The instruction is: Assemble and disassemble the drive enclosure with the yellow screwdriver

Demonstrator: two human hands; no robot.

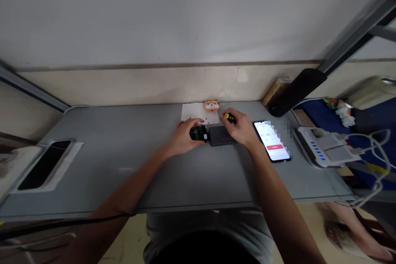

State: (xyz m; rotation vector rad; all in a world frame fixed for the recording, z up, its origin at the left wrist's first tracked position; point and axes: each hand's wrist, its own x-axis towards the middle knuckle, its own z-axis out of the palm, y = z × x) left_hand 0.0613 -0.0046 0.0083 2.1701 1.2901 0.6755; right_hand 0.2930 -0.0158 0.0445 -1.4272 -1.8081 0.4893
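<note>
My left hand (184, 137) is closed around the edges of a dark green circuit board (198, 133), holding it at the table's middle. Against its right side lies a flat dark grey case (220, 137). Above the case, my right hand (239, 127) grips a short black handle with a yellow end, which looks like a screwdriver (229, 118); its tip is hidden. Behind the board is a white sheet of paper (193, 111) with several tiny dark bits on it. An orange animal-faced item (211, 105) sits at the paper's back right corner.
A lit phone (272, 142) lies right of my right hand, near a white power strip (321, 146) with plugs and cables. A black cylinder (297, 92) leans at the back right. Another phone (46, 165) rests at the left. A person's leg (355, 227) shows lower right.
</note>
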